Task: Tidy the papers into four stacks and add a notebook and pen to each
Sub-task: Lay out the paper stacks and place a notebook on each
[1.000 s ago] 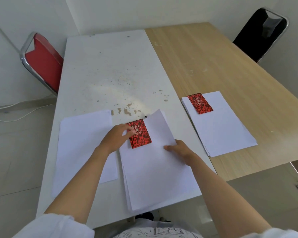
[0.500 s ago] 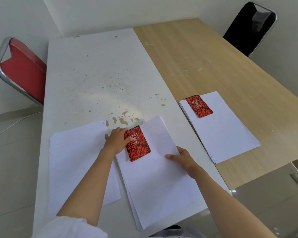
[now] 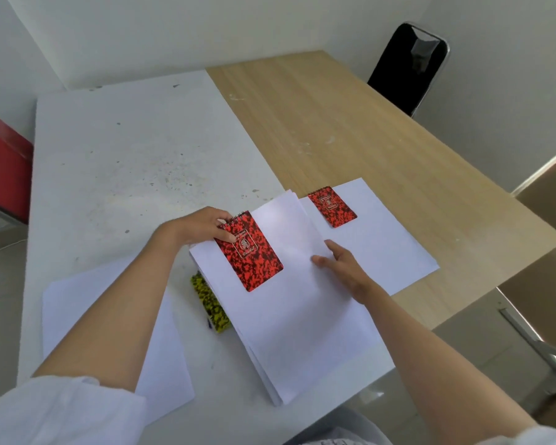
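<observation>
A middle stack of white paper [image 3: 302,322] is lifted off the white table, tilted up at its left side. On it lies a red-and-black spiral notebook [image 3: 249,253]. My left hand [image 3: 199,226] grips the stack's far left corner with the thumb on the notebook. My right hand [image 3: 341,268] holds the stack's right edge, fingers over the top sheet. A yellow-and-black notebook [image 3: 210,303] shows beneath the raised stack, with a bit of a blue pen beside it. A second stack [image 3: 385,245] with another red notebook [image 3: 332,207] lies right. A third stack [image 3: 109,332] lies left.
The white table [image 3: 135,149] joins a wooden table [image 3: 350,130] on the right. A black chair [image 3: 408,69] stands at the far right, a red chair [image 3: 4,168] at the left. The front table edge is close to me.
Both hands have lifted the middle stack with the red notebook and carried it right, over the edge of the right stack. That uncovered a yellow-and-black notebook. The camera has swung left.
</observation>
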